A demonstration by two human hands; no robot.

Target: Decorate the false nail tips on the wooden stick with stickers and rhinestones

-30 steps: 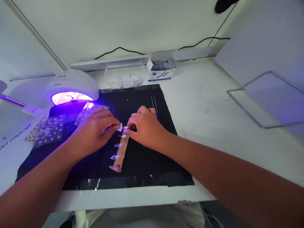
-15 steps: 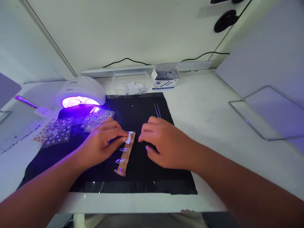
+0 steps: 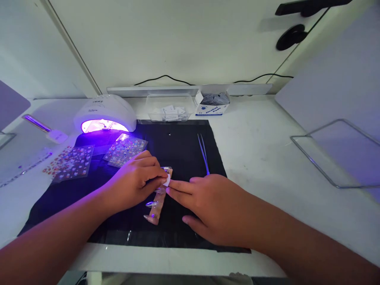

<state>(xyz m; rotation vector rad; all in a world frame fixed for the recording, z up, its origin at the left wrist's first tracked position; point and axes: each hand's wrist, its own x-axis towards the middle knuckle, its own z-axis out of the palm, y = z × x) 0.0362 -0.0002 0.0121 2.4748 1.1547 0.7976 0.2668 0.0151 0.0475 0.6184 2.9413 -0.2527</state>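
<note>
My left hand (image 3: 138, 178) pinches a small white pad (image 3: 167, 181) between thumb and fingers, over the far part of a tan strip (image 3: 154, 210). Several clear pointed nail tips (image 3: 152, 204) are mounted across that strip, which lies on a black mat (image 3: 181, 142). From the right, my right hand (image 3: 218, 208) reaches in with its index and middle fingers stretched out to the strip and pad. Its thumb is apart, and nothing shows in its grip. Blue tweezers (image 3: 203, 152) lie on the mat just beyond the right hand. The fingers partly hide the strip's far end.
A lit nail lamp (image 3: 103, 107) stands at the back left, with a sticker sheet (image 3: 127, 150) and another sheet (image 3: 74, 160) before it. Behind the mat are a clear tray (image 3: 152, 106) of white packets and an alcohol pads box (image 3: 212, 109). A wire stand (image 3: 322, 170) is at right.
My right hand has come nearer, its curled fingers now stretched out to the strip. The tweezers show more fully. My left hand keeps its pinch on the pad; the view has shifted slightly.
</note>
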